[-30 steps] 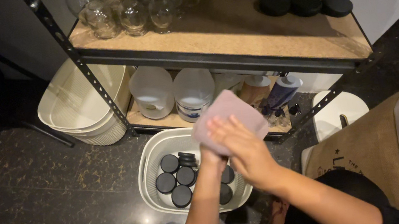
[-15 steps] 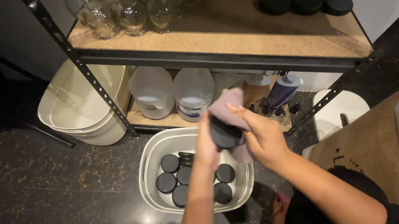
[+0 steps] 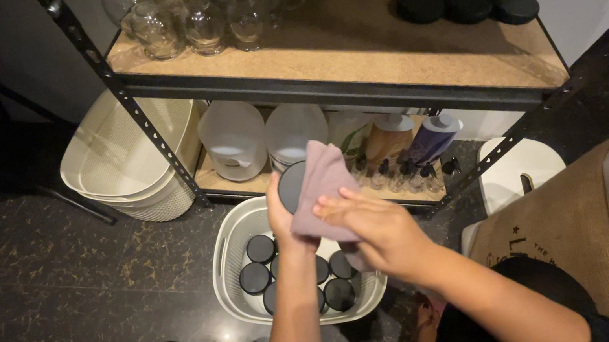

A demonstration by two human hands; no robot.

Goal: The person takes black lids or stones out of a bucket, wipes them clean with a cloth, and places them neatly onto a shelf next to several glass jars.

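Since half a second ago, both hands have lifted the black lid [image 3: 292, 187] higher. Left hand [image 3: 281, 215] clamps it; right hand [image 3: 376, 226] presses a mauve cloth [image 3: 321, 191] against it, above the white basket [image 3: 232, 262] of black-lidded jars [image 3: 254, 277].

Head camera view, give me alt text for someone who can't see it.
The left hand holds a round black lid while the right hand presses a pink cloth against it. Below sits a white tub of black-lidded jars, in front of a metal shelf holding glassware and more lids.
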